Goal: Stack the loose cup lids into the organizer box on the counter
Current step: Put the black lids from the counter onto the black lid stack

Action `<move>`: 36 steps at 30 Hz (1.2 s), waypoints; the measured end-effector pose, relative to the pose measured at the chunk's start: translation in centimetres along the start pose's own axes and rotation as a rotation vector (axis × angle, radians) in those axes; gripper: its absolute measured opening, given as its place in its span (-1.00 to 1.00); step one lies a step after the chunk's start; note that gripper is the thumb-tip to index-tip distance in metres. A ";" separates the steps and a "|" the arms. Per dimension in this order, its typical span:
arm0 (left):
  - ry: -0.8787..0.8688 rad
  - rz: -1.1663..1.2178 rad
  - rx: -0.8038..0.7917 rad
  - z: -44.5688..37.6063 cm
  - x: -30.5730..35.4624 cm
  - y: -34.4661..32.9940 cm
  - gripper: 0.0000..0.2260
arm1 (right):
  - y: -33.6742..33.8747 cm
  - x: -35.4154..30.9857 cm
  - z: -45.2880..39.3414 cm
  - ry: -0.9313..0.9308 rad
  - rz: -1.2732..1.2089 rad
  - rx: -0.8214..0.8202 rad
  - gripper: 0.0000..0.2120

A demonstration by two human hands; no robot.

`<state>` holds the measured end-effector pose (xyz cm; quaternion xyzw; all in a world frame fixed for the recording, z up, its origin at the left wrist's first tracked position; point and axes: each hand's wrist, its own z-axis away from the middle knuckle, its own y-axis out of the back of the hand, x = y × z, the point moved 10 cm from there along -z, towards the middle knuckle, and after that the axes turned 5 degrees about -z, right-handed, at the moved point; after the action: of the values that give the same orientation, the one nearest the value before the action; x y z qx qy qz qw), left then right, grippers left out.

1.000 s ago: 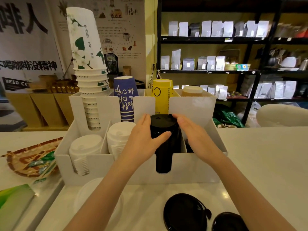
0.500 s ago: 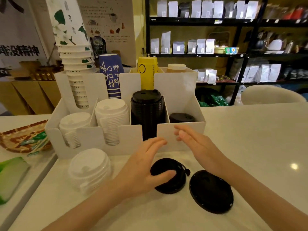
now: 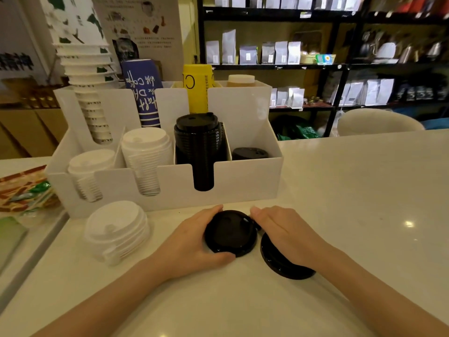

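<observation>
A white organizer box [image 3: 252,181] stands on the counter. Its front slots hold two stacks of white lids [image 3: 145,154], a tall stack of black lids [image 3: 199,142] and a low black lid [image 3: 250,153] at the right. In front of the box a loose black lid [image 3: 229,233] lies on the counter. My left hand [image 3: 192,242] cups its left side and my right hand [image 3: 284,229] touches its right edge. A second black lid [image 3: 281,263] lies partly under my right hand. A loose stack of white lids [image 3: 116,229] sits to the left.
Paper cup stacks [image 3: 85,76] stand in the box's back slots. A woven tray with packets [image 3: 21,188] lies at the left edge. The counter [image 3: 352,203] stretches to the right. Dark shelves with bags [image 3: 267,52] stand behind.
Both hands came down from the black stack in the box to the counter. They now close around the loose black lid in front of the box.
</observation>
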<state>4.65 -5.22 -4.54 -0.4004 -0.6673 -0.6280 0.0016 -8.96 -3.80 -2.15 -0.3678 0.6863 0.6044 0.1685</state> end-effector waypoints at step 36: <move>-0.107 0.113 0.783 -6.1 2.9 18.8 -0.48 | 6.8 -11.4 -12.2 0.384 -0.684 0.223 -0.65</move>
<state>9.69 -10.84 13.94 -0.4375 -0.8324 -0.3034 0.1540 -3.51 -11.97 13.00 -0.6605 0.6048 0.3555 0.2675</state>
